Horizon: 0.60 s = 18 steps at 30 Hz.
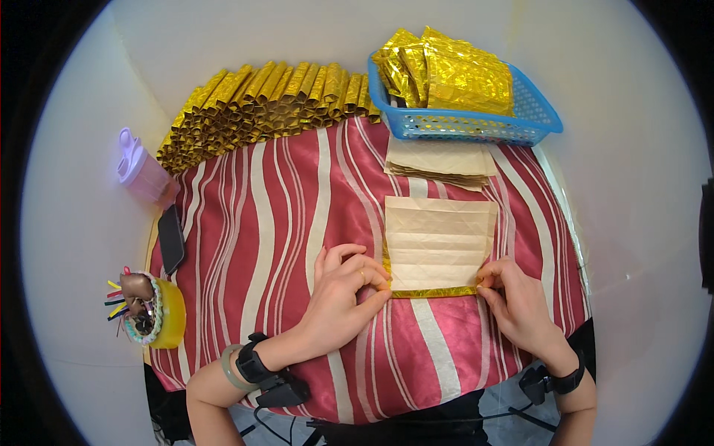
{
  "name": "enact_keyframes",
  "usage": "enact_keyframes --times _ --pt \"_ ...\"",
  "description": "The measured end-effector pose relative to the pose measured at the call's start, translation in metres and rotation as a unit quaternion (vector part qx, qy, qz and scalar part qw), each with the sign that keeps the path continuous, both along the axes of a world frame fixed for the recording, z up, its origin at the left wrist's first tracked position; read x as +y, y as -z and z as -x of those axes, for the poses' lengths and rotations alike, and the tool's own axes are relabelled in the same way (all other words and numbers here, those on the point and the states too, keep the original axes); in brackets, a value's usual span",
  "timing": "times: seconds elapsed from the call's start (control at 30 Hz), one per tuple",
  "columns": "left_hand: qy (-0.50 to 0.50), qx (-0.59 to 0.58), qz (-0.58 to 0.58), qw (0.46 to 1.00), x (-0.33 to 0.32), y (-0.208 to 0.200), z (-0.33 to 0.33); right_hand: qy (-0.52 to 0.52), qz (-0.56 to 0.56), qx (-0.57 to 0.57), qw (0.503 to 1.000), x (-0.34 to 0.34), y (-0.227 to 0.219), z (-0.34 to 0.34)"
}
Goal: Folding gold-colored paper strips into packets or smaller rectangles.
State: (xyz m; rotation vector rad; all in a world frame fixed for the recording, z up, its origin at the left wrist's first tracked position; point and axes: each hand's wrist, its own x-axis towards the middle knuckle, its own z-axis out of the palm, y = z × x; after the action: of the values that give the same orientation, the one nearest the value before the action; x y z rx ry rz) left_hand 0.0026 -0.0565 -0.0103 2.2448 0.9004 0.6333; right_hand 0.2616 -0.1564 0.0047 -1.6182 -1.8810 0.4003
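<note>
A square sheet of cream paper with gold foil backing [440,241] lies cream side up on the striped cloth. Faint parallel creases cross it. Its near edge is turned up into a narrow gold strip. My left hand [343,293] pinches the left end of that strip between thumb and fingers. At the strip's right end, my right hand [512,301] pinches the corner the same way. Just beyond the sheet lies a stack of similar cream papers [439,157], partly under the blue basket's near edge.
A blue plastic basket [476,128] at the far right holds gold foil sheets [468,74]. Many rolled gold tubes [290,89] are piled at the far left. Along the left side are a lilac lidded cup [145,171], a black phone [171,239] and a yellow pot of small items [172,316].
</note>
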Motion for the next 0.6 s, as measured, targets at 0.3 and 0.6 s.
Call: enact_keyframes --times 0.3,0.6 --pt "-0.027 0.004 -0.065 0.997 0.007 0.002 -0.011 0.002 0.004 -0.010 1.000 0.001 -0.002 0.003" --pt "-0.030 -0.011 -0.057 0.998 0.009 0.008 -0.005 -0.008 0.012 0.007 1.000 0.005 -0.002 -0.001"
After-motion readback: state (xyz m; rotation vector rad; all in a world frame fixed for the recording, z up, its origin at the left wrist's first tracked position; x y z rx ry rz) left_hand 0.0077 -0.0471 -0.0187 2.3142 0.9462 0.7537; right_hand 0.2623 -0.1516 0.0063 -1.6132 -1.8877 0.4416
